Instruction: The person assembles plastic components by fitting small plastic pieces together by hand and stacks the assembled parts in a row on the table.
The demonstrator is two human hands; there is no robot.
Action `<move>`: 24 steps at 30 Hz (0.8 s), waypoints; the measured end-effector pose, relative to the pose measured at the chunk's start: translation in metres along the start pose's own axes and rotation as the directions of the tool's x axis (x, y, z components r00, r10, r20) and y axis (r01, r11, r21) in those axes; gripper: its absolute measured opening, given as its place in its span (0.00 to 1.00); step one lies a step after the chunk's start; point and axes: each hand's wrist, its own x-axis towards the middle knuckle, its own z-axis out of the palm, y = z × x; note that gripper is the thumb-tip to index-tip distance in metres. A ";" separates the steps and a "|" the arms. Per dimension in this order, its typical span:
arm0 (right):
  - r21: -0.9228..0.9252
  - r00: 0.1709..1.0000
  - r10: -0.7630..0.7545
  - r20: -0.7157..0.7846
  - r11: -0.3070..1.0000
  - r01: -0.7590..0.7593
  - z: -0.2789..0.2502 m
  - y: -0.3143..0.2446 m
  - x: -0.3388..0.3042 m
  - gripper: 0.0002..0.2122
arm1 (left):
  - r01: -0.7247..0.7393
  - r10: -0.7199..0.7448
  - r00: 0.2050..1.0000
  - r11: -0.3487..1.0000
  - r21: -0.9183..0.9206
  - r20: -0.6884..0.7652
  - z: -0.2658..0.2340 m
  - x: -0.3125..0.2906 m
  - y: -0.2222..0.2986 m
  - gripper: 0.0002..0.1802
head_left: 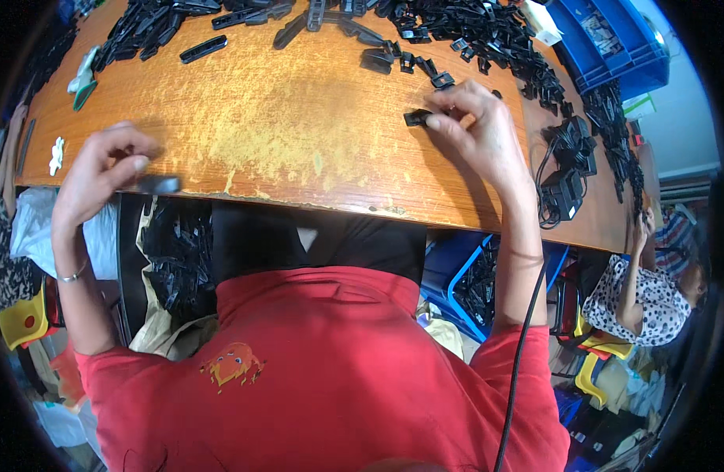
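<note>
My right hand (476, 130) is over the right part of the wooden table (260, 134), thumb and forefinger pinching a small black plastic piece (416, 118). At the table's front left edge, my left hand (102, 169) has curled fingers, with a gap between thumb and fingertips. Just below that thumb a dark, blurred plastic part (159, 185) appears in the air, apart from the hand. Beneath it, a bag of black parts (181, 252) stands under the table edge. Small black clips (409, 61) lie beyond my right hand.
Heaps of black plastic parts (464, 35) line the table's far side. One long black part (203, 49) lies separately. Black power adapters (567, 181) with cables sit at right, near a blue bin (614, 47). Another blue crate (456, 283) stands below. A person (649, 303) sits at far right.
</note>
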 end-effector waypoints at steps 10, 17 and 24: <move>-0.278 0.987 -0.010 0.160 0.959 0.055 0.016 -0.017 0.007 0.12 | -0.308 0.388 0.867 0.910 0.276 -0.312 0.065 0.124 0.033 0.14; -0.277 0.971 -0.166 0.171 0.938 0.209 0.030 -0.036 0.014 0.08 | -0.250 0.408 0.752 0.903 0.349 -0.518 0.097 0.202 0.053 0.18; -0.267 0.953 -0.250 0.173 0.919 0.290 0.039 -0.048 0.015 0.07 | -0.290 0.404 0.737 0.913 0.287 -0.542 0.105 0.220 0.051 0.09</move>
